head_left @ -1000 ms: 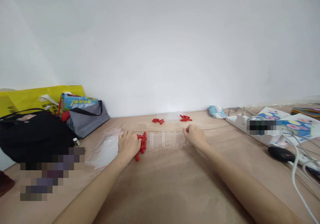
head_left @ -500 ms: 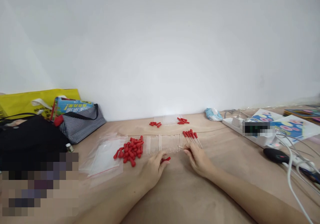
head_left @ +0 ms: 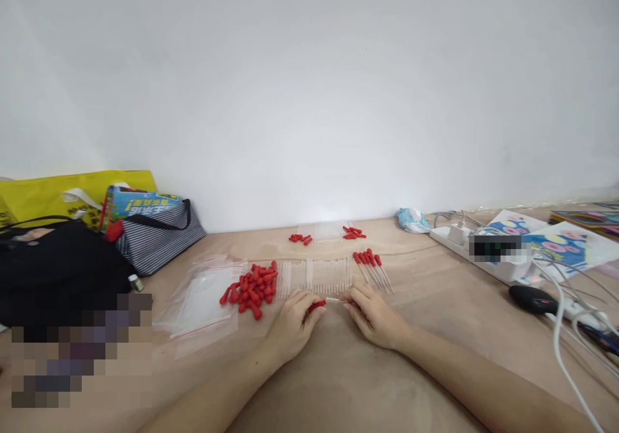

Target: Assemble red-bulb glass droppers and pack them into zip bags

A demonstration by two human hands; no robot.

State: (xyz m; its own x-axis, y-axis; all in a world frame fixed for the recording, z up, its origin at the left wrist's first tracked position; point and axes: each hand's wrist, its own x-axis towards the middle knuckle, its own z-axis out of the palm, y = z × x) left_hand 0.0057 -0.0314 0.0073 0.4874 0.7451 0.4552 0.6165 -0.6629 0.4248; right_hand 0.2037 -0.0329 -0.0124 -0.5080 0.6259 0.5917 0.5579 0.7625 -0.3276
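My left hand (head_left: 297, 320) is closed on a red rubber dropper bulb (head_left: 316, 305), its mouth pointing right. Opposite it, my right hand (head_left: 374, 313) pinches a thin clear dropper tube (head_left: 333, 300), whose left end is close to the bulb's mouth. Whether the two touch I cannot tell. Just beyond my hands lies a row of clear dropper tubes (head_left: 326, 275). A pile of red dropper bulbs (head_left: 254, 288) sits left of that row. Several droppers with red bulbs fitted (head_left: 372, 266) lie side by side to its right.
Clear zip bags (head_left: 200, 301) lie left of the pile. Farther back are more tubes (head_left: 327, 231) between two small groups of red bulbs (head_left: 300, 239). Bags (head_left: 159, 246) stand at the left; a power strip (head_left: 498, 265) with cables is at the right.
My right hand has moved left with the tube, away from the row, bringing it up to the bulb in my left hand. The left hand has shifted slightly.
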